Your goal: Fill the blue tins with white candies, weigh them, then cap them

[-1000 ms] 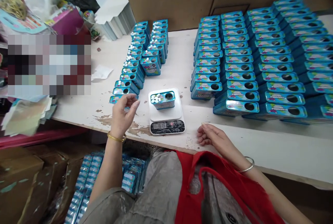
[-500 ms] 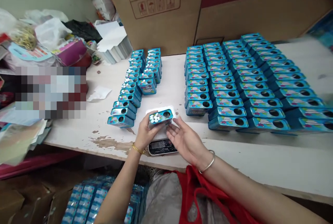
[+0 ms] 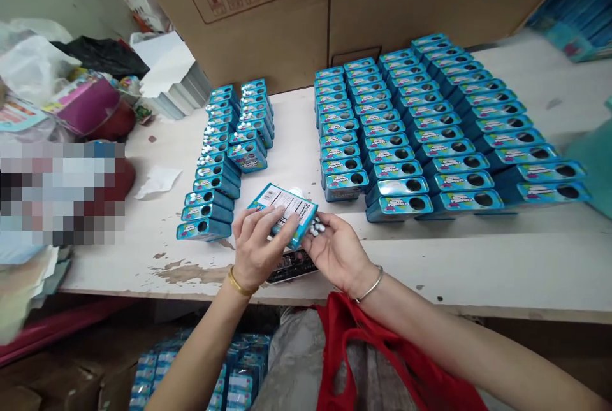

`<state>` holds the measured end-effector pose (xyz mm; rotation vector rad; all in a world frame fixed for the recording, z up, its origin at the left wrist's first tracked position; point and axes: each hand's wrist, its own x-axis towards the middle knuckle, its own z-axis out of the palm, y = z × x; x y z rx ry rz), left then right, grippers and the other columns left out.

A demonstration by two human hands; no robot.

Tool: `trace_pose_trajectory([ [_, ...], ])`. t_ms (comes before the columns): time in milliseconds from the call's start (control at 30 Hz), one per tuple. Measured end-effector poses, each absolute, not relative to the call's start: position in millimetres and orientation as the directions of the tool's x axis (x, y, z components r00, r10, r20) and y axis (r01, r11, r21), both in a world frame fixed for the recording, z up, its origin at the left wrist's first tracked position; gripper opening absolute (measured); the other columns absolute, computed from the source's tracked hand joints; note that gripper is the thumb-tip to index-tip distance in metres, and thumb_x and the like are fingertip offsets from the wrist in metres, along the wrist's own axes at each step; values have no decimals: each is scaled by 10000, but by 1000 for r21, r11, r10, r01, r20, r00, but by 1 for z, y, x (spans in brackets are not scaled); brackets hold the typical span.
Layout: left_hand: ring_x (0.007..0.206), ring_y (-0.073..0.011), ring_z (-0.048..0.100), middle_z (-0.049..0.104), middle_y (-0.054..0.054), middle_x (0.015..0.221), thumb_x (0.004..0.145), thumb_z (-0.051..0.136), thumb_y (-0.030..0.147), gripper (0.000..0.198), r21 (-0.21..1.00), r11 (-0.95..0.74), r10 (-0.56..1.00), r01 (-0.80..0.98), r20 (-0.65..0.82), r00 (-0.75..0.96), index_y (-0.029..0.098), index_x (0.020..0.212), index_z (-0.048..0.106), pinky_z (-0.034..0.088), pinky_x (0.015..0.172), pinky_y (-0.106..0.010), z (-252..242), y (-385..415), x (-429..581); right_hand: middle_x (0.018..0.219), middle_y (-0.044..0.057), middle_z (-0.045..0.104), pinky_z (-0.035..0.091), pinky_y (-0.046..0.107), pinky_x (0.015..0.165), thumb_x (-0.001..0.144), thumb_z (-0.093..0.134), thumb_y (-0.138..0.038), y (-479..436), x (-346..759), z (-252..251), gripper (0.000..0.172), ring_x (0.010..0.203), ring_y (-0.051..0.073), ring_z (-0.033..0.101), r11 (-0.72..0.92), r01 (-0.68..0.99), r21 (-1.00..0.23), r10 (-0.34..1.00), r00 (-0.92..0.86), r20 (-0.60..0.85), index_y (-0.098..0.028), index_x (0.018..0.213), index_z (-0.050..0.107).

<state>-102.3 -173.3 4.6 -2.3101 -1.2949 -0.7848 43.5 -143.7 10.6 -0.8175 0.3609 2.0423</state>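
Observation:
My left hand (image 3: 255,248) grips a blue mint tin (image 3: 284,213) above the table, tipped over with its printed back label facing up. The tin's lower end meets the fingers of my right hand (image 3: 337,252), which is cupped palm up. A small cluster of white mints (image 3: 315,227) sits at those fingertips. A digital kitchen scale (image 3: 291,266) lies beneath both hands, mostly hidden, and its display cannot be read.
Rows of blue tins (image 3: 406,156) stand on the worn white table (image 3: 143,264) on both sides of my hands. Cardboard cartons (image 3: 248,16) form the back. Plastic bags and papers (image 3: 48,60) are piled at the left, and carded packs (image 3: 239,376) lie below the table.
The tin has left the scale and been turned over, its label now facing up. Mints now show at my right fingers. The camera view has shifted, and both hands are together above the scale.

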Motion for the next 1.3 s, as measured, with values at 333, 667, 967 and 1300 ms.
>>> trace_pose_trajectory([
  [333,906,-160,597,584,-28,987,696,753,284,456,883,-142,924,448,281,-260,210,1082,523,506,805,-290,-59,-175,-124,737,83,678,549,200,600,831,497,-125,-153,77,-14,138,693,143,670,-687,-677,-264,637,-386,-667,-106,852,632],
  [667,1160,-221,528,552,-87,1209,707,745,333,631,920,-269,939,284,316,-137,255,1257,447,425,1014,-403,-47,-178,-143,728,35,628,492,164,520,824,549,-146,-174,110,-34,110,578,83,567,-752,-567,-336,597,-370,-711,-141,912,615],
  [967,926,-184,617,630,-66,973,826,607,377,333,905,-297,848,303,396,-351,214,1116,593,509,871,-368,-35,-194,-169,720,9,602,497,145,553,780,662,-228,-191,120,-39,120,584,62,541,-797,-489,-354,562,-386,-732,-151,868,634],
  [1300,889,-170,620,632,-61,972,813,624,391,326,923,-240,866,302,344,-364,211,1084,601,521,839,-349,-39,-195,-167,770,48,642,517,163,561,779,619,-154,-190,117,-36,171,643,90,582,-783,-474,-404,591,-361,-721,-127,944,651],
])
